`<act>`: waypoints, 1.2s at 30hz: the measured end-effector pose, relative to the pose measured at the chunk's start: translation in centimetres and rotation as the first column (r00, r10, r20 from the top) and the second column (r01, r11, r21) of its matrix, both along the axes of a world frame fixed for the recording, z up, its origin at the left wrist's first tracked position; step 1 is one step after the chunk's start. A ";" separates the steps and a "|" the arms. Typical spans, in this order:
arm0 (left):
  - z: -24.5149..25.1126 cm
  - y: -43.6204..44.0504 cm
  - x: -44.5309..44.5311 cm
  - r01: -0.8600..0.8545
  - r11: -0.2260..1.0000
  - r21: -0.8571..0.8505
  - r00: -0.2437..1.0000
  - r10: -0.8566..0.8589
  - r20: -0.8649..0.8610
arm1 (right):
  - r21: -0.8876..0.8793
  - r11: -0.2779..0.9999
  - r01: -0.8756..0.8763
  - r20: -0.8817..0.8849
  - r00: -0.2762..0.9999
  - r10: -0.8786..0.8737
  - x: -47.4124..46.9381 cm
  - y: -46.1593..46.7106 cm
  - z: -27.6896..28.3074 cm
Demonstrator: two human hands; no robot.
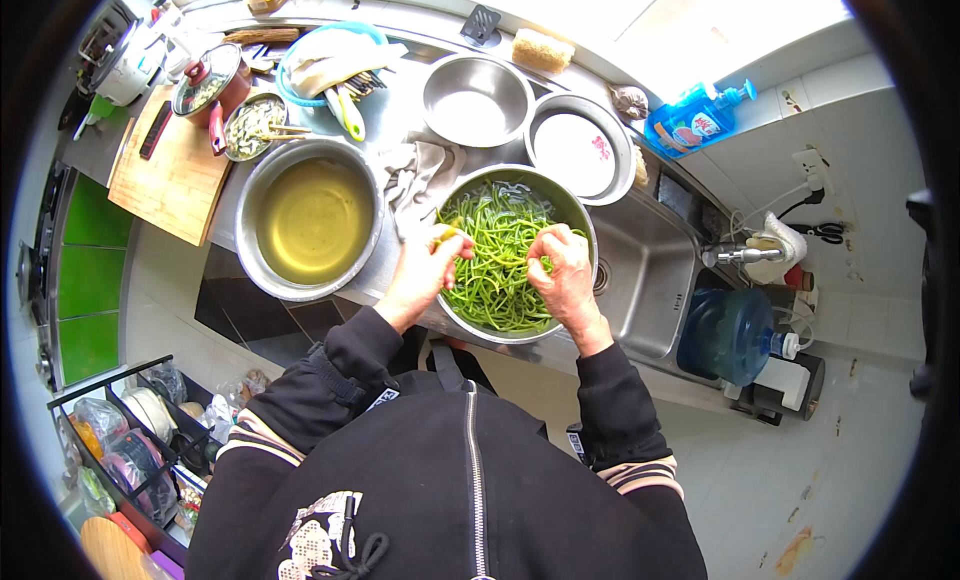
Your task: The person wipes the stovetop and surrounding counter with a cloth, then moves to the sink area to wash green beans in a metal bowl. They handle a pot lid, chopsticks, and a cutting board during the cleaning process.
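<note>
A metal basin (594,280) holds many thin green stems (499,280), with water showing at its far side. My left hand (424,268) is over the basin's left rim, its thumb and fingers pinched on a yellowish-green piece of stem (448,232). Above the right part of the stems is my right hand (561,276), its fingers curled; whether it grips a stem is hard to tell. Left of this basin stands a larger metal pot (247,261) of yellowish liquid (315,220). A crumpled grey cloth (424,178) lies between the two vessels.
Beyond the basin stand an empty metal bowl (478,99) and a shallow metal pan (577,152). The steel sink (649,280) is at the right, near a large water bottle (724,336). A wooden cutting board (176,182), a lidded red saucepan (225,92) and a blue basket (289,62) are leftward.
</note>
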State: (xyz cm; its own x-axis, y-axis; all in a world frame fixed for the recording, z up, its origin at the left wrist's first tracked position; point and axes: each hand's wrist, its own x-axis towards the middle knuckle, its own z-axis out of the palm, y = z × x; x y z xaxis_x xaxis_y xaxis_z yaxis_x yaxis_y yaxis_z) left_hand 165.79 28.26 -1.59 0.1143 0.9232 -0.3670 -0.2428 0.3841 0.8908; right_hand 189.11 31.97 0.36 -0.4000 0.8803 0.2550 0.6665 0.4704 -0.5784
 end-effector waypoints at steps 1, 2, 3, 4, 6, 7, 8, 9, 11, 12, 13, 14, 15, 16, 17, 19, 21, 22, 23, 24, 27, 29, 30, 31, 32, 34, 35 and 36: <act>-0.1 -0.1 0.3 0.049 0.998 0.038 0.998 -0.048 -0.042 | 0.012 1.000 -0.005 -0.009 1.000 0.005 -0.5 -0.4 0.0; -0.3 -0.2 0.4 0.144 0.990 0.003 0.987 -0.143 -0.069 | 0.015 1.000 -0.018 -0.027 0.999 0.018 -1.1 -0.8 0.0; -0.5 -0.4 0.8 0.198 0.980 0.017 0.978 -0.196 -0.069 | 0.024 1.000 -0.020 -0.018 1.000 0.020 -1.7 -1.3 0.0; -0.8 -0.7 1.2 0.237 0.971 0.041 0.963 -0.229 -0.141 | -0.056 0.997 -0.045 -0.062 0.997 0.041 -2.2 -1.3 -0.1; -1.4 -0.8 1.5 0.290 0.956 0.046 0.941 -0.276 -0.198 | -0.157 0.985 -0.068 -0.101 0.993 0.053 -2.8 -0.9 -0.4; -1.7 -0.7 1.3 0.303 0.952 0.029 0.938 -0.293 -0.183 | -0.177 0.984 -0.012 -0.104 0.995 -0.006 -3.0 -0.3 -0.7; -1.8 -0.6 1.1 0.328 0.944 -0.042 0.924 -0.330 -0.195 | -0.186 0.982 0.036 -0.115 0.992 -0.058 -3.3 0.6 -1.1; -1.8 -0.5 0.8 0.282 0.959 -0.027 0.949 -0.283 -0.139 | -0.205 0.975 0.088 -0.122 0.986 -0.114 -3.7 1.6 -1.7; -1.5 -0.5 0.0 0.219 0.970 -0.108 0.968 -0.230 -0.099 | -0.178 0.954 0.243 0.114 0.968 -0.225 -4.6 3.6 -3.0; -1.3 -0.5 -0.1 0.167 0.982 -0.084 0.982 -0.173 -0.073 | -0.151 0.956 0.251 0.170 0.960 -0.225 -5.2 4.7 -3.8; -1.0 -0.5 -0.3 0.151 0.979 -0.135 0.983 -0.163 -0.084 | -0.143 0.952 0.271 0.240 0.943 -0.232 -5.9 5.6 -4.6; -0.8 -0.4 -0.5 0.140 0.979 -0.145 0.984 -0.154 -0.093 | -0.110 0.965 0.239 0.345 0.919 -0.189 -6.6 6.1 -5.4; -0.6 -0.4 -0.8 0.125 0.982 -0.142 0.985 -0.140 -0.099 | -0.062 0.978 0.197 0.429 0.890 -0.152 -7.2 6.4 -6.2; -0.5 -0.4 -0.7 0.094 0.986 -0.135 0.990 -0.107 -0.094 | -0.024 0.986 0.167 0.544 0.829 -0.127 -7.7 6.6 -6.9; -0.4 -0.4 -0.9 0.100 0.988 -0.121 0.987 -0.113 -0.110 | -0.110 0.968 0.226 0.523 0.841 -0.137 -7.6 6.8 -7.3; -0.5 -0.4 -1.3 0.115 0.991 -0.073 0.983 -0.124 -0.134 | -0.295 0.888 0.354 0.512 0.843 -0.166 -6.5 7.6 -7.6; -0.8 -0.4 -1.9 0.135 0.988 -0.069 0.979 -0.144 -0.147 | -0.372 0.882 0.288 0.368 0.918 -0.144 -2.7 7.6 -6.8; -0.9 -0.4 -1.9 0.148 0.987 -0.068 0.976 -0.157 -0.153 | -0.459 0.842 0.284 0.290 0.944 -0.160 -1.0 7.4 -6.4; -1.0 -0.5 -1.8 0.116 0.991 -0.068 0.987 -0.122 -0.107 | -0.540 0.792 0.286 0.225 0.955 -0.192 0.4 7.3 -6.0; -1.1 -0.5 -1.7 0.085 0.994 -0.069 0.994 -0.090 -0.062 | -0.608 0.757 0.240 0.100 0.969 -0.227 1.5 6.8 -5.6; -1.1 -0.2 -1.3 0.076 0.993 -0.089 0.997 -0.074 0.024 | -0.659 0.722 0.210 -0.030 0.952 -0.304 4.1 5.0 -4.8; -1.1 0.0 -1.1 0.072 0.992 -0.100 0.996 -0.065 0.068 | -0.643 0.739 0.203 -0.081 0.941 -0.330 4.8 4.1 -4.3; -1.2 0.1 -0.9 0.050 0.995 -0.089 0.996 -0.043 0.084 | -0.597 0.768 0.231 -0.033 0.950 -0.311 5.1 3.8 -4.0; -1.2 0.3 -0.9 0.025 0.995 -0.097 0.997 -0.018 0.077 | -0.582 0.777 0.240 -0.030 0.948 -0.316 5.2 3.4 -3.8; -1.3 0.4 -0.9 0.001 0.995 -0.098 0.997 0.006 0.078 | -0.569 0.784 0.250 -0.026 0.947 -0.321 5.1 3.0 -3.5; -1.3 0.4 -0.9 -0.072 0.993 -0.095 0.993 0.080 0.083 | -0.529 0.791 0.309 0.066 0.944 -0.324 5.1 2.2 -3.0; -1.3 0.5 -1.0 -0.101 0.990 -0.094 0.990 0.110 0.093 | -0.491 0.802 0.341 0.122 0.938 -0.324 5.0 2.0 -2.6; -1.2 0.6 -1.2 -0.126 0.987 -0.099 0.985 0.136 0.104 | -0.451 0.812 0.370 0.178 0.929 -0.325 5.0 1.7 -2.3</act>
